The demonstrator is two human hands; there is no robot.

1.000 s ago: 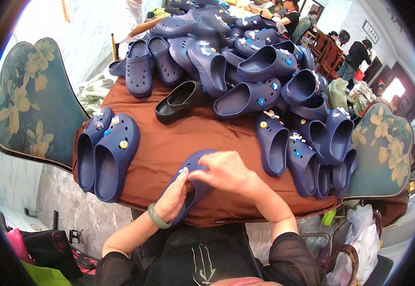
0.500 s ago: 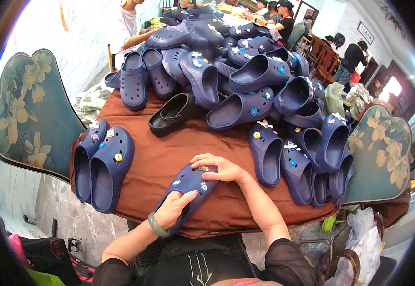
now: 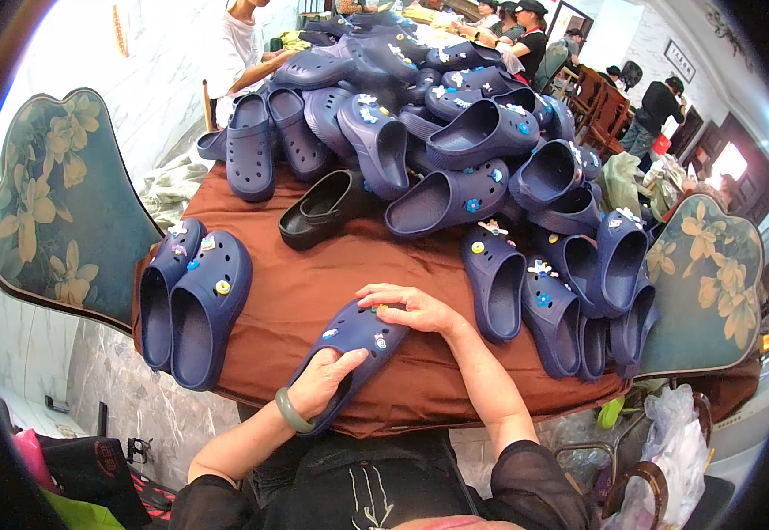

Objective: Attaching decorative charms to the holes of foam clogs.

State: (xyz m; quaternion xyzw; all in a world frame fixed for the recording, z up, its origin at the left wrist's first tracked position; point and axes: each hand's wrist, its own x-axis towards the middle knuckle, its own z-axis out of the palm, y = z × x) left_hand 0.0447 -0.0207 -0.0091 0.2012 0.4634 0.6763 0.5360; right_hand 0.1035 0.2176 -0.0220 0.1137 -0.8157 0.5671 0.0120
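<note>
A navy clog (image 3: 347, 332) with holes and small charms lies at the table's near edge, its toe pointing away from me. My left hand (image 3: 321, 387), with a pale green bangle above it, is closed on the clog, fingers inside the foot opening and thumb on the upper. Over the toe bends my right hand (image 3: 415, 309), fingertips on a small colourful charm that they partly hide. To the left stands a pair of navy clogs (image 3: 212, 309) decorated with charms. Several more decorated clogs (image 3: 495, 287) are grouped on the right.
A big heap of navy clogs (image 3: 371, 141) covers the far part of the brown cloth-covered table (image 3: 305, 274). One black clog (image 3: 321, 210) lies before it. Floral chair backs (image 3: 49, 212) flank the table. Plastic bags (image 3: 667, 450) sit lower right. Several people work behind.
The view has shifted very slightly. My right fingers have moved a little over the charm at the toe; my left hand keeps its hold on the clog.
</note>
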